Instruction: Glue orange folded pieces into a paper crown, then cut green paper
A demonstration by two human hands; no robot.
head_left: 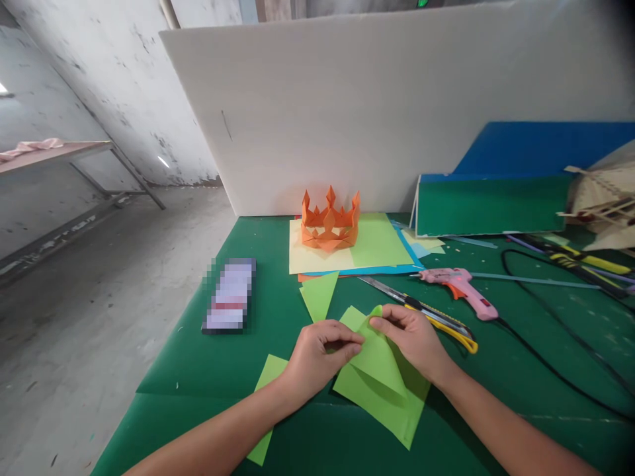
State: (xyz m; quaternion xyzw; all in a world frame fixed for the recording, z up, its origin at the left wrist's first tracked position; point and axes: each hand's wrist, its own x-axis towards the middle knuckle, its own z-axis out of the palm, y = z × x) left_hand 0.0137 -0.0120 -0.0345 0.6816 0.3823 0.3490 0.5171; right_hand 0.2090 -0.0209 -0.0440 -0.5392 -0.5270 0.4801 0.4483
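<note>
A light green sheet of paper (380, 360) is raised and bent between my two hands. With thumb and fingers pinched together, my left hand (320, 354) grips its left edge. My right hand (414, 337) pinches the upper corner, where the paper curls over. Beneath it lie more green paper pieces (401, 423) in a loose stack. A folded green triangle (320, 294) rests just beyond my left hand, and a green strip (262, 436) lies partly under my left forearm.
An orange paper crown (330, 225) stands on coloured sheets (387, 244) at the back. Right of my hands are a utility knife (421, 311) and a pink glue gun (461, 287) with a black cable. A phone (231, 295) lies at the left. A white board (372, 112) rises behind.
</note>
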